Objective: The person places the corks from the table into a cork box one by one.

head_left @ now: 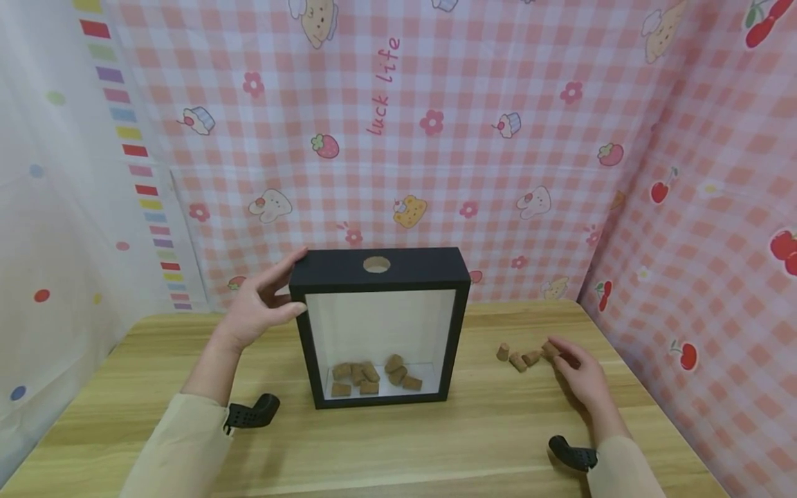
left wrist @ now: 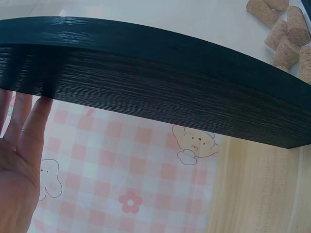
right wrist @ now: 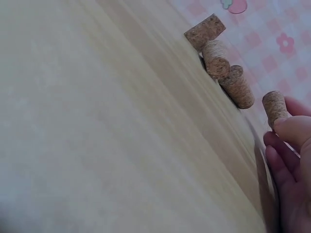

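Note:
A black-framed shadow box (head_left: 380, 401) with a clear front stands upright on the table, a round hole (head_left: 376, 265) in its top. My left hand (head_left: 252, 315) grips its upper left corner, thumb at the front edge and fingers reaching to the back. In the left wrist view the fingertips (left wrist: 41, 109) meet the far edge of the dark side panel (left wrist: 155, 92). Several corks (head_left: 369, 388) lie at the bottom inside. To the right, my right hand (head_left: 584, 382) pinches a cork (right wrist: 275, 108) between thumb and fingers. Beside it lie three loose corks (right wrist: 216, 59).
The light wood table (head_left: 498, 443) ends at a pink checked cloth (head_left: 436, 173) hanging behind. Another patterned cloth (head_left: 716, 242) hangs along the right side, and a pale dotted one (head_left: 68, 242) on the left. Black camera mounts (head_left: 254, 413) sit at both wrists.

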Tool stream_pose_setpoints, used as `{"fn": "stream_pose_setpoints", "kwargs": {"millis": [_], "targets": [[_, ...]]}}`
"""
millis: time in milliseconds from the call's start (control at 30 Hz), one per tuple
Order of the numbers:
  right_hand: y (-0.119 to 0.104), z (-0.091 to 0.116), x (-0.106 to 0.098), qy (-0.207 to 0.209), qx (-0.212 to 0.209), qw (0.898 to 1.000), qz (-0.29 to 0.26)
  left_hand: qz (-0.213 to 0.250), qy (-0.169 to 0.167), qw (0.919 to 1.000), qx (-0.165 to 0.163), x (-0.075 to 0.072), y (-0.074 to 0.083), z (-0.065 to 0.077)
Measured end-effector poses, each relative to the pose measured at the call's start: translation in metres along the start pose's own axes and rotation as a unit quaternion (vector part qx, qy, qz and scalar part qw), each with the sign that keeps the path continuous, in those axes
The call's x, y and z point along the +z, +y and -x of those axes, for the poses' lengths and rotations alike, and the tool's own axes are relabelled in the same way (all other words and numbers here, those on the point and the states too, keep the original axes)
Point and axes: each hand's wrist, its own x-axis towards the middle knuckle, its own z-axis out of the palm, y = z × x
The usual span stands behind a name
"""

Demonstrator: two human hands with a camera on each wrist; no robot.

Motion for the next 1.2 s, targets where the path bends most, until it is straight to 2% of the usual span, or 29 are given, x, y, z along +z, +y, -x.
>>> {"fn": "stream_pose_setpoints", "kwargs": {"millis": [267,567,733,1000,1200], "targets": [[-0.015,0.006,-0.006,0.044,0.024,0.998,-0.043,-0.002,0.000,1.0000,0.001,0.000,-0.002,0.000],[-0.063,-0.009,-0.012,0.033,-0.019,0.998,-0.050,-0.002,0.004,1.0000,-0.005,-0.001,0.000,0.000],[-0.094,-0.019,-0.009,0.030,-0.070,0.994,-0.080,0.006,0.001,1.0000,-0.005,0.000,0.000,-0.001],[-0.148,-0.033,-0.011,0.019,-0.161,0.979,-0.122,0.022,-0.008,0.9997,0.010,-0.001,-0.003,-0.001],[-0.193,-0.040,-0.012,0.026,-0.216,0.959,-0.180,0.020,-0.005,0.9998,0.009,-0.001,-0.004,-0.002]]}}
